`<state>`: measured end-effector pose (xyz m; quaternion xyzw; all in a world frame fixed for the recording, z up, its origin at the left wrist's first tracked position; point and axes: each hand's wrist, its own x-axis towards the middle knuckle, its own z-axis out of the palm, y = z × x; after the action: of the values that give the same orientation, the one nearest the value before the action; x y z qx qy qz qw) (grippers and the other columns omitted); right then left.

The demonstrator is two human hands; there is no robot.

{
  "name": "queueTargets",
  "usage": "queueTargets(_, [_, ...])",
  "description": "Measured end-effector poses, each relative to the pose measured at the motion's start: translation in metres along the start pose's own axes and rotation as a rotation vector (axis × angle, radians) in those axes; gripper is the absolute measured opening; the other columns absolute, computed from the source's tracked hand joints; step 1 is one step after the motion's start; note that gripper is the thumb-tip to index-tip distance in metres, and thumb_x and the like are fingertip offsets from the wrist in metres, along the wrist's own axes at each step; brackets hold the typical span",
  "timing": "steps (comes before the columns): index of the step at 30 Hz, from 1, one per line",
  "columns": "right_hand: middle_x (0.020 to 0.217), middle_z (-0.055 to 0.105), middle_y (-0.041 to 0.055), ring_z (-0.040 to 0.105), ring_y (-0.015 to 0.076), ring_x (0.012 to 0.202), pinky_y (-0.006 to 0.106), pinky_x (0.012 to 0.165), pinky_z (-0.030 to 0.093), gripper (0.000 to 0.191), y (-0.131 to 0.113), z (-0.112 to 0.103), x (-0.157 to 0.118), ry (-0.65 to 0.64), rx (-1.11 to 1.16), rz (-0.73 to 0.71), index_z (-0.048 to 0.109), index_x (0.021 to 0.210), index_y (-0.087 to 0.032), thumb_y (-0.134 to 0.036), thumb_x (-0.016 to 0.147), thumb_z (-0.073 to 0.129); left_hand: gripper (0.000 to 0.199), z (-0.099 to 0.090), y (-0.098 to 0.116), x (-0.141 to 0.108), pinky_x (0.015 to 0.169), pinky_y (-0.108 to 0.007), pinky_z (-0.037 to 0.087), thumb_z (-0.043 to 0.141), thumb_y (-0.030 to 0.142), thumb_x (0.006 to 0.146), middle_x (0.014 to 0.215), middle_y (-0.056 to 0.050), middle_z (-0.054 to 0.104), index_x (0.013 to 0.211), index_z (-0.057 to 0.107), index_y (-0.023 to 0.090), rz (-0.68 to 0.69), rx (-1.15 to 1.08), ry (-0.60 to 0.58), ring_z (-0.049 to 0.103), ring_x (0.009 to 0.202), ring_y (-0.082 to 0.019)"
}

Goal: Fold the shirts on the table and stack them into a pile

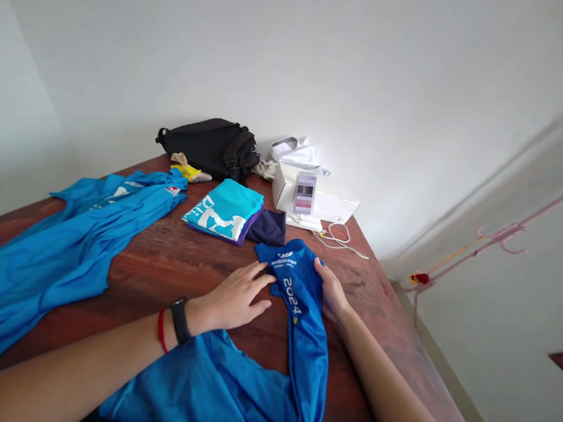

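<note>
"2024" on blue garment (311, 348), other lettering unclear

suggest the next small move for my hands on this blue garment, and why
I'd probably draw the left hand gently outward with the near edge of the blue garment, while the right hand holds the other edge: the cloth looks narrow and creased below the white 2024 print, and the left fingers are already at that edge.

The near end of the dark blue shirt (310, 348) runs out of view past the table's (154, 271) near edge. The left shirt (71, 249) is cut off too, its small white print unreadable. The box's (335, 200) front is partly pixelated.
</note>
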<state>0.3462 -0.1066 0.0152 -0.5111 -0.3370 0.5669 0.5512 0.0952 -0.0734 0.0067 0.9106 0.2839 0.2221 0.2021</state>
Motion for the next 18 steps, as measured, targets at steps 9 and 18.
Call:
queueTargets(9, [0.119, 0.076, 0.0129, 0.068, 0.0354, 0.121, 0.052, 0.107, 0.052, 0.056, -0.013, -0.003, -0.019, -0.209, 0.038, 0.091, 0.069, 0.117, -0.020, -0.067, 0.088, 0.058, 0.054, 0.001, 0.007, 0.005, 0.121, -0.050, 0.038, 0.062, 0.031, 0.098, 0.154, -0.014, 0.052, 0.149, 0.048, 0.022, 0.040, -0.289, 0.100, 0.048, 0.143, -0.031])
queueTargets(18, [0.122, 0.076, 0.0117, 0.068, 0.0346, 0.121, 0.049, 0.108, 0.050, 0.054, -0.010, 0.000, -0.027, -0.342, 0.018, 0.111, 0.070, 0.117, -0.019, -0.060, 0.080, 0.073, 0.056, -0.005, 0.014, 0.007, 0.116, -0.047, 0.042, 0.054, 0.062, 0.098, 0.145, -0.008, 0.063, 0.138, 0.061, 0.023, 0.031, -0.837, -0.102, 0.058, 0.133, -0.030])
